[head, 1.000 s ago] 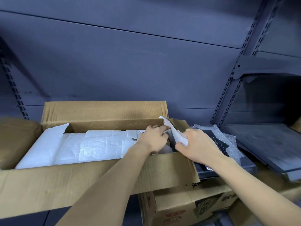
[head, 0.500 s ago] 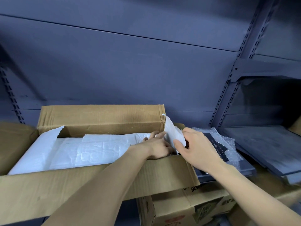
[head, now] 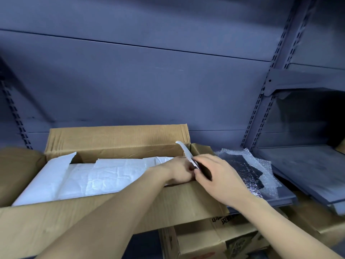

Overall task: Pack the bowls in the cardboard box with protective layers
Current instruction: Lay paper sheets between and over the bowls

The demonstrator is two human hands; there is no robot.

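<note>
The open cardboard box (head: 115, 141) lies on the shelf, lined and covered with white foam sheets (head: 97, 176). No bowl shows; whatever is under the sheets is hidden. At the box's right end a strip of foam sheet (head: 183, 150) stands upright between my hands. My right hand (head: 218, 176) pinches its lower edge between thumb and fingers, with something dark in the gap under the fingers. My left hand (head: 179, 171) is just left of the strip, fingers bent down into the box's right end, their tips hidden.
A pile of bubble wrap (head: 248, 165) lies on a dark board to the right of the box. Another printed cardboard box (head: 214, 238) sits below the shelf edge. Grey metal shelving (head: 306, 161) and slotted uprights stand at the right.
The upright foam strip has been drawn closer to the box's end wall and now looks narrower. Both hands have closed in on each other at the box's right end.
</note>
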